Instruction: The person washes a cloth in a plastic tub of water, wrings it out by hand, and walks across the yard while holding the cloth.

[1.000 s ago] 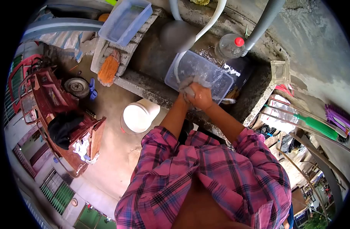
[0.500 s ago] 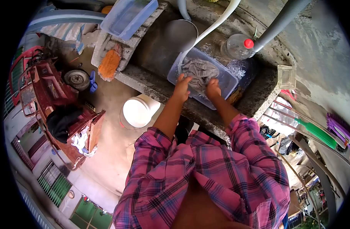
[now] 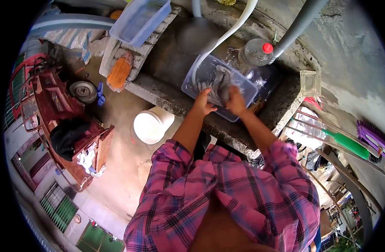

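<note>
A wet grey cloth point(image 3: 221, 80) is bunched in a clear bluish plastic tub point(image 3: 248, 82) inside the concrete sink point(image 3: 154, 89). My left hand point(image 3: 204, 103) grips the near left part of the cloth, thumb raised. Beside it, my right hand point(image 3: 235, 101) is closed on the cloth's right side, its fingers partly smeared by motion. A white hose point(image 3: 231, 35) curves down into the tub's left end. Just past the tub stands a large clear bottle point(image 3: 253, 54) with a red cap.
An empty blue bin point(image 3: 140, 25) and an orange scrubber point(image 3: 119, 74) lie on the sink's left ledge. On the floor stands a white bucket point(image 3: 148, 127). A grey pipe point(image 3: 299, 27) runs down the wall. A clear basket point(image 3: 310, 83) sits at the sink's right corner.
The cloth, spread wider before, is now gathered narrower and more upright between my hands. My right hand has moved slightly lower. The view has shifted a little.
</note>
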Available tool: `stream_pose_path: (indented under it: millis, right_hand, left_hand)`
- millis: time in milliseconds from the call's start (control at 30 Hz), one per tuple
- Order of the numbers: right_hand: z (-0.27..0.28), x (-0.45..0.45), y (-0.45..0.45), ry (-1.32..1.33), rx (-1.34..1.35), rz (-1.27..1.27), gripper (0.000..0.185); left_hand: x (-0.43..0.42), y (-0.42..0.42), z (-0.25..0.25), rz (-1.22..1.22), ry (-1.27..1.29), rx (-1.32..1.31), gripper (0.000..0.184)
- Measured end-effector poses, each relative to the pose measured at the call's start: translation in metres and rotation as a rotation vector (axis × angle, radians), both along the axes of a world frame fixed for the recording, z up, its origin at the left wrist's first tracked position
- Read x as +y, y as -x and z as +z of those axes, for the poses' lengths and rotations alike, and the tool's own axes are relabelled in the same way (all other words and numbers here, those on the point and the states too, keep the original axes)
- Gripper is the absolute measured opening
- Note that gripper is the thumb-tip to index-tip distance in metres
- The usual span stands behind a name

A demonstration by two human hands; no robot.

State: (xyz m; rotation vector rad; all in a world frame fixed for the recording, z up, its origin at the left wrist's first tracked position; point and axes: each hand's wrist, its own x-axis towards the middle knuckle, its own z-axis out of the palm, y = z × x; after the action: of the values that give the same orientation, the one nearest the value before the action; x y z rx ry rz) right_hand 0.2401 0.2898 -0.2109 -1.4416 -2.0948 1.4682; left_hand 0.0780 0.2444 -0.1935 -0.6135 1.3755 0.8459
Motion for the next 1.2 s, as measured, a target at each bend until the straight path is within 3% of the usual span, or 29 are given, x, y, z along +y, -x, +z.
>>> stream_pose_path:
  millis: [33,100,200,300,400,433,500,567,667,700,767,867,900,967,1000,1033,1133,1167,1200]
  right_hand:
    - [0.031,-0.016,0.007,-0.195,0.205,-0.019,0.046]
    - [0.109,-0.028,0.01,-0.076,0.298,0.155,0.049]
    - [0.154,-0.045,0.015,0.219,0.409,0.1,0.053]
    - [0.171,-0.049,0.031,0.304,0.67,-0.081,0.046]
    - [0.141,-0.047,0.043,-0.111,0.269,0.179,0.039]
    - [0.121,-0.046,0.044,-0.215,0.232,0.157,0.037]
    - [0.078,-0.038,0.043,-0.421,0.155,0.117,0.033]
    - [0.056,-0.025,0.042,-0.278,0.109,-0.06,0.033]
    - [0.002,0.004,0.024,0.014,-0.208,-0.176,0.033]
    - [-0.007,0.016,0.013,0.13,-0.277,-0.24,0.035]
    - [-0.036,0.018,-0.008,-0.033,-0.137,-0.276,0.043]
    - [-0.063,0.017,-0.01,0.098,-0.259,-0.48,0.046]
    - [-0.086,0.007,-0.003,-0.017,-0.331,-0.58,0.041]
    - [-0.108,-0.022,0.011,-0.006,-0.546,-0.098,0.042]
    - [-0.087,-0.027,0.018,0.001,-0.644,0.146,0.042]
    - [-0.069,-0.015,0.007,0.005,-0.528,0.46,0.039]
    - [-0.082,0.021,-0.016,0.404,-0.598,0.226,0.04]
    - [-0.087,0.026,-0.016,0.497,-0.493,-0.033,0.037]
    - [-0.069,0.022,-0.013,0.3,-0.331,-0.014,0.037]
  left_hand:
    - [0.006,-0.002,0.003,0.008,0.018,-0.053,0.063]
    - [0.001,0.002,-0.011,0.076,-0.454,-0.506,0.06]
    - [0.016,-0.003,0.021,-0.013,-0.626,-0.501,0.054]
    - [0.0,-0.004,-0.015,-0.028,-0.639,-0.361,0.048]
    - [-0.012,-0.006,-0.053,-0.052,-0.664,-0.115,0.043]
    - [-0.011,-0.007,-0.055,-0.054,-0.636,-0.065,0.042]
    - [0.003,-0.008,-0.019,-0.104,-0.498,0.038,0.037]
    - [0.005,-0.009,0.002,-0.145,-0.347,0.141,0.032]
    - [0.005,-0.013,-0.003,0.087,-0.232,-0.04,0.03]
    - [0.006,-0.011,-0.005,0.038,-0.322,0.003,0.033]
    - [0.004,-0.003,-0.008,-0.051,-0.492,0.102,0.05]
    - [0.018,0.007,0.032,-0.08,-0.101,0.251,0.069]
    - [0.007,0.014,0.004,-0.113,-0.141,0.213,0.08]
    - [0.003,0.014,-0.001,-0.184,-0.111,0.241,0.08]
    - [-0.001,0.015,-0.003,-0.222,-0.093,0.256,0.079]
    - [-0.003,0.015,-0.005,-0.222,-0.098,0.252,0.08]
    - [-0.007,0.008,-0.004,-0.201,-0.1,0.214,0.081]
    - [-0.005,0.005,0.004,-0.186,-0.094,0.182,0.081]
    - [-0.003,0.002,0.009,-0.172,-0.092,0.149,0.08]
